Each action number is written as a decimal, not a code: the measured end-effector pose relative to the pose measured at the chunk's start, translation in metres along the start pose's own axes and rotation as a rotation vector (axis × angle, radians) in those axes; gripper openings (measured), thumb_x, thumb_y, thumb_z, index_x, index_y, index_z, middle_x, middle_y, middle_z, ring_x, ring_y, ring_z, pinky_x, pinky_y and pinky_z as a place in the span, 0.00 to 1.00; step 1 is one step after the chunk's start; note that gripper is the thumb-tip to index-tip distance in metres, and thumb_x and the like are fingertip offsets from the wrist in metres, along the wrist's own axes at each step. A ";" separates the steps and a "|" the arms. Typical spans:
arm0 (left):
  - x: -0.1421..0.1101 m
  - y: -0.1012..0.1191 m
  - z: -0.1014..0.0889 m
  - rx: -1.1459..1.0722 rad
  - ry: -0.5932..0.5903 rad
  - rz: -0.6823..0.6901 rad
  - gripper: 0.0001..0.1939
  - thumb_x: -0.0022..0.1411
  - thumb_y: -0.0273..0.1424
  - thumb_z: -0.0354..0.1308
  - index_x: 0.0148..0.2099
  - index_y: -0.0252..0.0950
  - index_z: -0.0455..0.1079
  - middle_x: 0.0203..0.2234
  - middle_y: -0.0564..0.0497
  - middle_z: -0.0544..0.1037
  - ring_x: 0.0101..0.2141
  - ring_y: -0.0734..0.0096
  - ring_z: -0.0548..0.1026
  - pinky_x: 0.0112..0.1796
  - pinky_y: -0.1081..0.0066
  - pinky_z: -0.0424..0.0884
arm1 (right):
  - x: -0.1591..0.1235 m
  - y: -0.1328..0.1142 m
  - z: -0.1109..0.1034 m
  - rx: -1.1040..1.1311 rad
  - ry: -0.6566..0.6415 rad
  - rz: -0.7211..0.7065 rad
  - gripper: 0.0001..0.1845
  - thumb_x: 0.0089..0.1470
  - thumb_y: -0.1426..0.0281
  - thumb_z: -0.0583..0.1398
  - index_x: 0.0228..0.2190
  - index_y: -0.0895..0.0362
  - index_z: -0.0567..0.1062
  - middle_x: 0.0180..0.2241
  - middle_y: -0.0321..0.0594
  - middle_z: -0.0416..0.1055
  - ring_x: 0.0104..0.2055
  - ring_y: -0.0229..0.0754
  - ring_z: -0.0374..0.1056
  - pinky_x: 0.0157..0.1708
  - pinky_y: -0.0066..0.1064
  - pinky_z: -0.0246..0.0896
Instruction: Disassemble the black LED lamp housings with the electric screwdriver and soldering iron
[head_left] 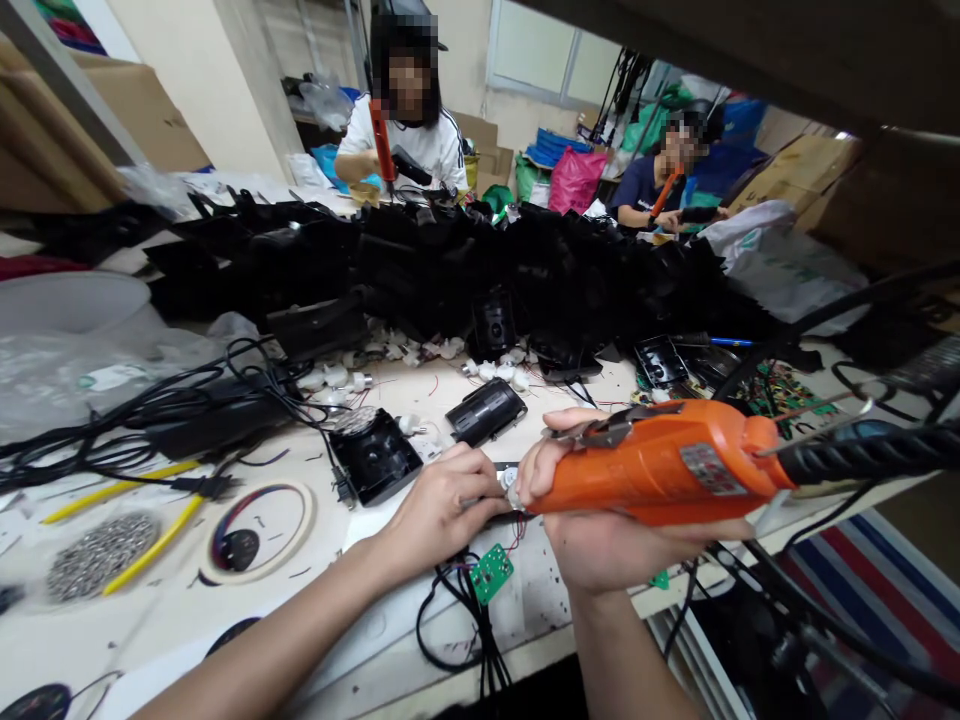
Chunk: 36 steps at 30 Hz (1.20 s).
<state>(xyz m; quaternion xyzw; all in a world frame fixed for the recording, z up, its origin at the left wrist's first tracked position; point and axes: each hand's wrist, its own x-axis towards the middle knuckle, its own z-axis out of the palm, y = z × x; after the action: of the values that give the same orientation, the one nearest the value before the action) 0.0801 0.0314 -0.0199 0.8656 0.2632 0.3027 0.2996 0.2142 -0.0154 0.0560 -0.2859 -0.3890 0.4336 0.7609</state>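
Note:
My right hand (600, 550) is wrapped round an orange electric screwdriver (652, 465), held nearly level with its front end towards the left. Facing it, my left hand (450, 500) is closed, fingertips pinched on a small piece mostly hidden by the fingers. A small whitish part shows between the two hands, at the screwdriver's tip. Thin red wires run down from there towards a green circuit board (491, 573), beside a bundle of black cables (480, 630). Just beyond the left hand lie an open black plastic housing (375, 460) and a ribbed black cover (486, 410).
A large heap of black housings (450, 260) spans the table's far side. On the left are a tape roll (304, 540), screws (105, 555), yellow-handled pliers (154, 540) and a white tub (75, 300). Two people (409, 140) sit opposite with orange screwdrivers. Loose circuit boards (787, 395) lie right.

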 end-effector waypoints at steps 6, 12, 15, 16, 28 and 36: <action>0.000 -0.002 0.007 -0.080 0.025 -0.098 0.13 0.65 0.35 0.55 0.32 0.40 0.78 0.29 0.51 0.77 0.33 0.68 0.71 0.36 0.67 0.68 | 0.003 0.002 -0.004 -0.027 -0.023 0.018 0.40 0.38 0.34 0.54 0.33 0.57 0.75 0.17 0.37 0.70 0.16 0.43 0.63 0.16 0.36 0.61; 0.007 -0.005 0.012 -0.057 -0.007 -0.228 0.18 0.46 0.29 0.70 0.41 0.39 0.73 0.42 0.49 0.75 0.43 0.60 0.71 0.45 0.61 0.68 | 0.009 0.011 -0.001 -0.053 -0.091 0.047 0.38 0.42 0.35 0.54 0.33 0.56 0.77 0.12 0.32 0.64 0.12 0.41 0.60 0.16 0.37 0.64; 0.013 -0.008 0.018 -0.092 -0.060 -0.236 0.13 0.48 0.27 0.68 0.38 0.38 0.73 0.39 0.51 0.77 0.42 0.61 0.73 0.44 0.64 0.69 | 0.009 0.018 0.001 -0.080 -0.058 0.040 0.38 0.39 0.34 0.56 0.31 0.56 0.78 0.11 0.31 0.63 0.12 0.40 0.59 0.16 0.37 0.64; 0.015 -0.009 0.020 -0.104 -0.071 -0.241 0.10 0.49 0.26 0.67 0.36 0.38 0.73 0.37 0.52 0.77 0.40 0.63 0.74 0.43 0.65 0.70 | 0.010 0.020 0.001 -0.086 -0.058 0.044 0.39 0.39 0.34 0.55 0.31 0.56 0.78 0.12 0.31 0.64 0.12 0.40 0.59 0.16 0.37 0.64; 0.013 -0.020 0.028 -0.108 -0.022 -0.219 0.05 0.53 0.23 0.61 0.31 0.36 0.67 0.31 0.52 0.75 0.34 0.66 0.75 0.36 0.70 0.70 | 0.010 0.038 -0.005 -0.110 -0.132 0.075 0.37 0.43 0.37 0.54 0.33 0.58 0.75 0.13 0.32 0.65 0.13 0.38 0.58 0.15 0.32 0.59; 0.011 -0.023 0.026 -0.155 -0.076 -0.191 0.07 0.54 0.26 0.62 0.37 0.36 0.68 0.35 0.49 0.75 0.39 0.63 0.75 0.39 0.68 0.71 | 0.010 0.043 -0.008 -0.127 -0.148 0.105 0.33 0.46 0.41 0.55 0.30 0.59 0.76 0.13 0.33 0.64 0.17 0.41 0.63 0.22 0.35 0.64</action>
<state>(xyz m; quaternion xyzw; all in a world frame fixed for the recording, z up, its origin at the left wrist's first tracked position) 0.0994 0.0446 -0.0483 0.8216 0.3088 0.2593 0.4030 0.2058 0.0123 0.0222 -0.3208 -0.4551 0.4673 0.6867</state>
